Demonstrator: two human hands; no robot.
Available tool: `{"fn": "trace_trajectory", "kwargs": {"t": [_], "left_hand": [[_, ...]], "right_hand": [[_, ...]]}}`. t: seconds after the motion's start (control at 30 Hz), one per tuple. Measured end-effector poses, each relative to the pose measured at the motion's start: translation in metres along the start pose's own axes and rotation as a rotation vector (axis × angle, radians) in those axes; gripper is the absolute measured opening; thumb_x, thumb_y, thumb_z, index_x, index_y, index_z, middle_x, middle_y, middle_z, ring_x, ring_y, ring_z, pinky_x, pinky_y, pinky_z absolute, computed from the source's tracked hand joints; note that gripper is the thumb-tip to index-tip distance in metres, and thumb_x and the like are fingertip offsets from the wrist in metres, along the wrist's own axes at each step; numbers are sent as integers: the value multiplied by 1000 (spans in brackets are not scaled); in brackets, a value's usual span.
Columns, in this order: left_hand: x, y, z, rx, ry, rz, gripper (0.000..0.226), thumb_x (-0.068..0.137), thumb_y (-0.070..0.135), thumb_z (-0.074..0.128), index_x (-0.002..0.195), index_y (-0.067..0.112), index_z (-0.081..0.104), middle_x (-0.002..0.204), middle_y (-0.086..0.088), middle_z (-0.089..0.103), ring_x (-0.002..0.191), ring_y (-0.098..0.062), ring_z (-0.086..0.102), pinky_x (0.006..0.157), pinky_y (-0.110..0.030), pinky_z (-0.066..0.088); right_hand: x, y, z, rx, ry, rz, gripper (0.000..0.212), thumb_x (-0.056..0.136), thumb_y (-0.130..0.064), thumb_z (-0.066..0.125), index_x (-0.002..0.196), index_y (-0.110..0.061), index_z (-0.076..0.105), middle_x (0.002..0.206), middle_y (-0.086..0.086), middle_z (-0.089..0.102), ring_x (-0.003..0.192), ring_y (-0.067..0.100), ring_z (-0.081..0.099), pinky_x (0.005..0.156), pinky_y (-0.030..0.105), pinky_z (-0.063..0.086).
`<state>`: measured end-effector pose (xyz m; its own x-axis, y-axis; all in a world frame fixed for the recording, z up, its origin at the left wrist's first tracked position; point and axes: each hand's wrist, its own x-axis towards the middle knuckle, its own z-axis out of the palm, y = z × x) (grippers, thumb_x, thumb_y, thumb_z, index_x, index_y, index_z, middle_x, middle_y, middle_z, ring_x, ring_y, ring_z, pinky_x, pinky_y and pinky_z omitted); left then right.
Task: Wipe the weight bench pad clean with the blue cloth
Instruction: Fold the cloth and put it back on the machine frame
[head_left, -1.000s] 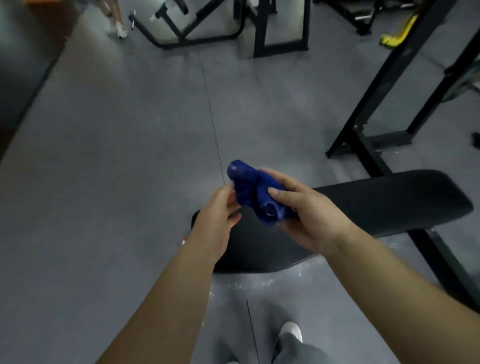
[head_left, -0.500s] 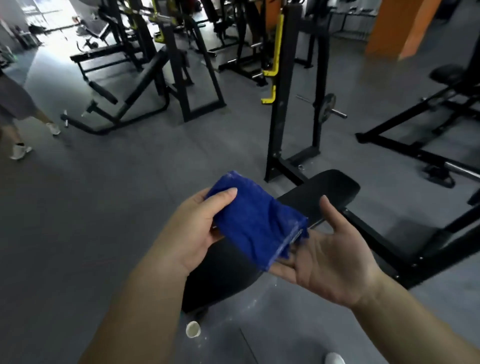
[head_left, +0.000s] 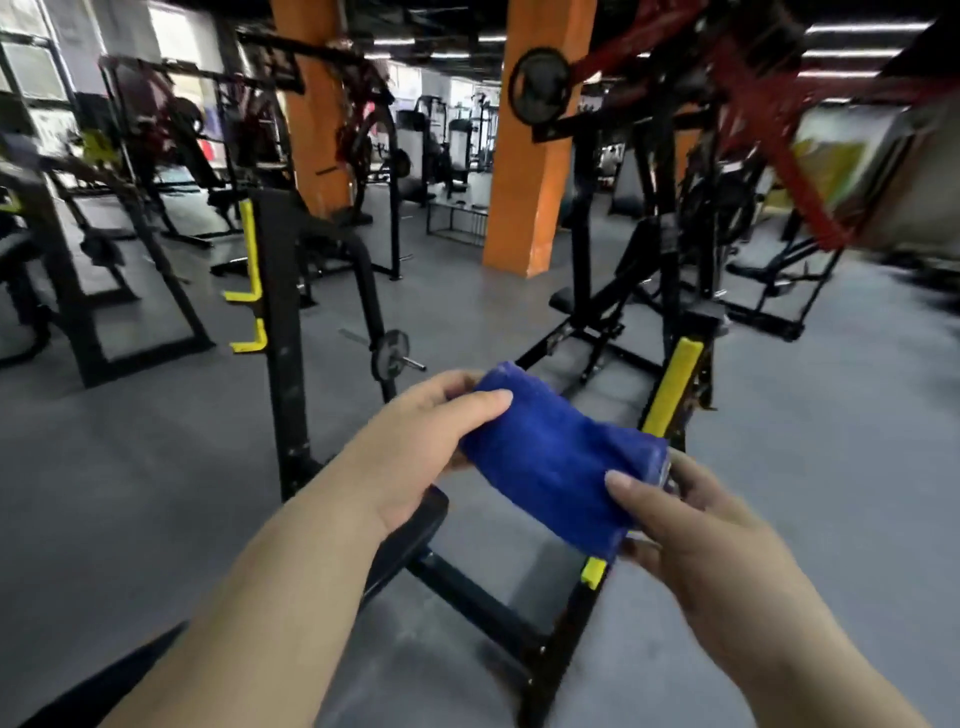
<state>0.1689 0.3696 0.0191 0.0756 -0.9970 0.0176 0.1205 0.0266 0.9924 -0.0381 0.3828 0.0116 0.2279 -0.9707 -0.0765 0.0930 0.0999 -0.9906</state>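
Both hands are up in front of the person's chest, sharing a folded blue cloth (head_left: 556, 467) stretched between them. Left hand (head_left: 415, 441) pinches the upper near end, thumb lying over the top and fingers tucked beneath; right hand (head_left: 691, 530) closes on the lower end, thumb pressed on the top face and fingers curled under the fold. The cloth hangs in the air, clear of the bench. Just below the left wrist a dark slab of the weight bench pad (head_left: 410, 535) pokes out, most of it hidden by the forearm, and from it the black bench frame (head_left: 478, 603) runs along the grey floor (head_left: 156, 493) toward an upright with a yellow sleeve (head_left: 672, 384). Left of the hands stands a black rack post (head_left: 283, 338) carrying yellow hooks (head_left: 249, 296), with a small weight plate (head_left: 390, 355) on a peg beside it. Farther back rise two orange pillars (head_left: 535, 156), one beside the other, with more black and red machines blurred around them and bright windows on the far left.
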Motion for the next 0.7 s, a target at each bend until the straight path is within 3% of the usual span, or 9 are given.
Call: {"fn": "trace_trajectory", "kwargs": {"t": [0.13, 0.23, 0.3, 0.37, 0.47, 0.6, 0.7], "left_hand": [[75, 0, 81, -19, -38, 56, 32, 90, 18, 57, 118, 33, 57, 115, -9, 66, 92, -22, 67, 68, -32, 54], [125, 8, 130, 1, -66, 95, 26, 90, 11, 51, 106, 30, 57, 120, -18, 57, 92, -28, 63, 63, -32, 56], [154, 18, 156, 40, -96, 140, 25, 93, 5, 43, 95, 22, 60, 116, -14, 56, 91, -23, 61, 59, -29, 56], [180, 30, 175, 91, -104, 156, 31, 94, 2, 38, 87, 18, 64, 112, -7, 57, 95, -19, 59, 64, -31, 59], [224, 38, 190, 60, -61, 91, 31, 93, 4, 40, 84, 16, 67, 105, -2, 56, 98, -20, 57, 77, -42, 59], [284, 37, 196, 154, -74, 171, 17, 89, 14, 52, 100, 18, 65, 112, -2, 57, 102, -17, 58, 76, -33, 58], [331, 31, 196, 218, -51, 230, 23, 87, 13, 56, 107, 22, 64, 111, 4, 57, 96, -13, 60, 79, -33, 58]], "right_hand": [[42, -52, -85, 34, 266, -210, 52, 84, -9, 65, 129, -27, 47, 95, 8, 73, 76, 18, 72, 57, 29, 58], [83, -82, -126, -65, 392, -290, 42, 89, -12, 63, 122, -33, 46, 78, 9, 71, 65, 20, 69, 66, 44, 61], [111, -95, -147, -119, 448, -303, 24, 91, -17, 62, 105, -33, 51, 82, 12, 67, 65, 22, 67, 72, 50, 59], [137, -106, -162, -131, 474, -307, 12, 92, -17, 60, 91, -28, 55, 93, 10, 66, 67, 19, 69, 63, 40, 61], [178, -117, -177, -124, 481, -274, 10, 92, -15, 58, 86, -23, 61, 105, 9, 65, 77, 21, 68, 53, 24, 56], [237, -121, -184, -101, 454, -221, 8, 89, -13, 62, 93, -20, 61, 106, 11, 65, 78, 18, 66, 55, 23, 55], [279, -117, -190, -86, 509, -206, 15, 87, -11, 64, 98, -21, 61, 111, 11, 64, 82, 19, 68, 63, 28, 58]]}}
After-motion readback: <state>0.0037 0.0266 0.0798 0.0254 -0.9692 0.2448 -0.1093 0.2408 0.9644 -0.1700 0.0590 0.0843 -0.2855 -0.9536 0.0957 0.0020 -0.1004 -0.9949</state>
